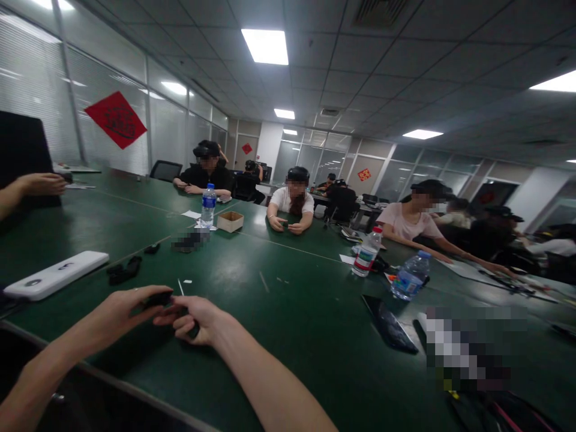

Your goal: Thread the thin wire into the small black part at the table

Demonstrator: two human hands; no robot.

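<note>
My left hand point(128, 309) is closed on a small black part point(160, 298), pinched between thumb and fingers above the near table edge. Beside it, my right hand point(198, 318) grips a screwdriver with a thin pale shaft point(180, 288) pointing up and a dark handle point(194, 330) showing below the fingers. The fingertips of both hands meet near the black part, and its exact kind is too dark to tell. Just past my hands, several black pieces point(125, 270) lie on the green table point(279, 324), with a small white scrap point(188, 281) nearby.
A white oblong device point(58, 275) lies at left. Farther off stand a blue-capped bottle point(208, 207) and a small open box point(230, 222). To the right are a black phone point(389, 324), a red-capped bottle point(368, 252) and another bottle point(410, 277). Several people sit around the table.
</note>
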